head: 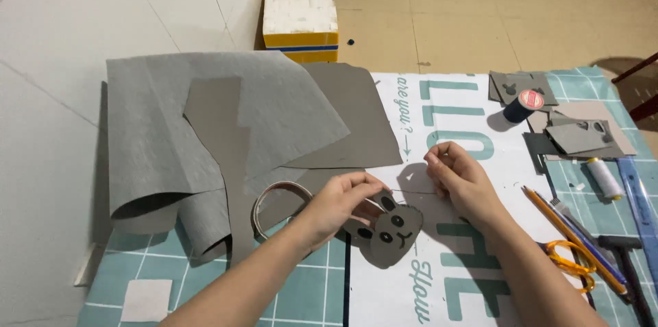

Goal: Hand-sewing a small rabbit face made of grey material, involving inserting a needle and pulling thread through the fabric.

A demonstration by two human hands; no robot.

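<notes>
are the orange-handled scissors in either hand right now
No, the orange-handled scissors lie on the mat right of the right hand, which pinches a thread while the left hand holds the grey animal-face piece.

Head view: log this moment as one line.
left hand: pinches grey felt animal-face cutout | right hand: pinches thin thread, taut between hands | beside: orange-handled scissors

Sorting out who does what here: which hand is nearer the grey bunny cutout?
Left. The left hand touches the grey bunny cutout at its ears; the right hand sits above-right, apart.
</notes>
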